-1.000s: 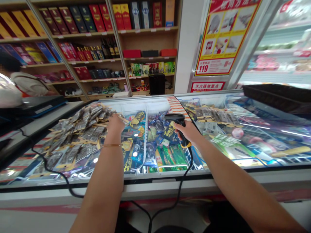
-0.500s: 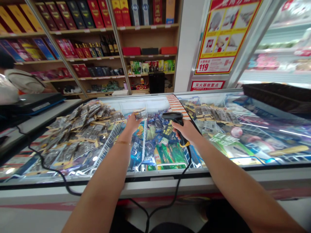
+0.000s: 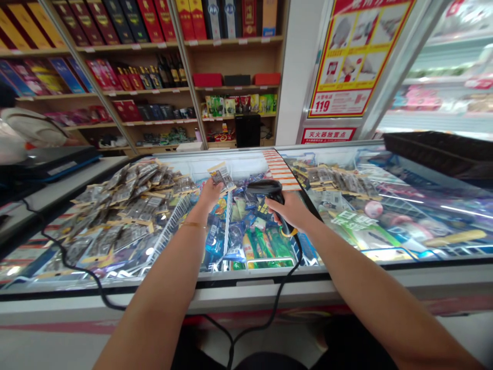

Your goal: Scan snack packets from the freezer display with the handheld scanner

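My left hand (image 3: 211, 194) is closed on the edge of a small clear packet (image 3: 223, 177) with tan ends, its printed side up, above the freezer baskets. In my right hand (image 3: 287, 209) is a black barcode scanner (image 3: 265, 188), gripped by its handle, its head pointing left towards the packet. The two are apart by a short gap. From the scanner's handle a black cable (image 3: 283, 298) runs down over the freezer's front edge. Left of my left hand, a heap of similar packets (image 3: 131, 190) lies on the glass top.
Under my hands, the chest freezer's white wire baskets (image 3: 228, 226) hold blue and green wrapped goods. More packets (image 3: 342, 181) lie to the right, near a dark brown tray (image 3: 439, 154). Shelves of boxes (image 3: 150, 92) stand behind; a person (image 3: 26, 126) is at the far left.
My left hand has raised and turned the packet so more of its face shows. The scanner in my right hand has shifted a little left, with its head tilted differently.
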Motion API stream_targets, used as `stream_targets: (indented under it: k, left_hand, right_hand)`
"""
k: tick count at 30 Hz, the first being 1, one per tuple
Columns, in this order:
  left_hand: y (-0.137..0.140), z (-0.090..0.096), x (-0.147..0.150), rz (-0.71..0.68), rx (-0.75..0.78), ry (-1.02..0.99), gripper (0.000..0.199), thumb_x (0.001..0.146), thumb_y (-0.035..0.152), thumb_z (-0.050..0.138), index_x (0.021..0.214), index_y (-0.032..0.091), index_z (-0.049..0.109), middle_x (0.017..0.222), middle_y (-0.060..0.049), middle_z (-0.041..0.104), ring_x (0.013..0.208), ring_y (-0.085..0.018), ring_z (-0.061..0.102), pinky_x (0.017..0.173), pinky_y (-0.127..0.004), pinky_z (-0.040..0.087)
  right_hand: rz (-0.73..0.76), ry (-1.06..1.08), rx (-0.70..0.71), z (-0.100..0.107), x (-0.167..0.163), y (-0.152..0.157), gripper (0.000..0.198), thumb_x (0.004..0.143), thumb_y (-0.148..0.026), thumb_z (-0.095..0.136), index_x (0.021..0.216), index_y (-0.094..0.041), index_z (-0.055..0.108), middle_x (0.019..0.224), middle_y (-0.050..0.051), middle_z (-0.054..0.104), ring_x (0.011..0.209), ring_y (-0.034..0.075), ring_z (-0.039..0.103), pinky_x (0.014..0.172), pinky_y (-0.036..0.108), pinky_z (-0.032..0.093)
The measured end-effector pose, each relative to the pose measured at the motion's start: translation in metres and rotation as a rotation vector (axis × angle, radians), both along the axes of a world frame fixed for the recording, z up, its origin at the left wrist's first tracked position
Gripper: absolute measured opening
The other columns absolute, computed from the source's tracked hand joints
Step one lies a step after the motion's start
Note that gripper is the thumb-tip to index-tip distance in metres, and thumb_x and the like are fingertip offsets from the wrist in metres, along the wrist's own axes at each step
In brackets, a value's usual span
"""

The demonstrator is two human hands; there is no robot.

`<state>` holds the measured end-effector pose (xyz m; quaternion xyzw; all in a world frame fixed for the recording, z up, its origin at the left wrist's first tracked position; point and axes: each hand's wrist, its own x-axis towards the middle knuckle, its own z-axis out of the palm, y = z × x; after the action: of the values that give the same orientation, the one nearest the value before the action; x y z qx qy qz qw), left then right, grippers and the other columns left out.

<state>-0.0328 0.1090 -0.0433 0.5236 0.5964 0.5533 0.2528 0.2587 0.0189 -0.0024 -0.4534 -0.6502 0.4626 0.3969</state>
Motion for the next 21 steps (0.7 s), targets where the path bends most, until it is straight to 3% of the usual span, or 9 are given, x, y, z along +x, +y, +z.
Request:
stream_targets:
  k: [8, 13, 21]
  left_hand:
    - [-0.006, 0.005, 0.002, -0.068, -0.039, -0.056, 0.033, 0.074, 0.034, 0.07, 0.102, 0.017, 0.07, 0.094, -0.006, 0.077, 0.097, -0.026, 0.071, 0.089, -0.039, 0.058]
    - [-0.005, 0.006, 0.002, -0.022, -0.055, 0.003, 0.035, 0.072, 0.038, 0.071, 0.1, 0.017, 0.071, 0.089, -0.006, 0.075, 0.093, -0.025, 0.069, 0.087, -0.04, 0.058]
    - [-0.013, 0.018, 0.013, 0.009, -0.117, -0.088, 0.024, 0.076, 0.035, 0.066, 0.094, 0.02, 0.068, 0.091, -0.006, 0.076, 0.094, -0.025, 0.072, 0.086, -0.04, 0.06]
  right_hand:
    - [-0.002, -0.047, 0.013, 0.0, 0.002, 0.0, 0.024, 0.091, -0.037, 0.072, 0.081, -0.021, 0.057, 0.063, 0.001, 0.067, 0.044, 0.013, 0.058, 0.043, 0.024, 0.047]
    - [0.004, -0.073, 0.029, -0.001, 0.003, 0.001, 0.027, 0.091, -0.039, 0.072, 0.077, -0.021, 0.058, 0.055, 0.0, 0.063, 0.041, 0.013, 0.056, 0.046, 0.024, 0.046]
    - [-0.039, 0.064, -0.02, 0.007, 0.0, 0.003, 0.022, 0.09, -0.032, 0.072, 0.081, -0.022, 0.056, 0.062, -0.003, 0.064, 0.04, 0.011, 0.055, 0.04, 0.023, 0.044]
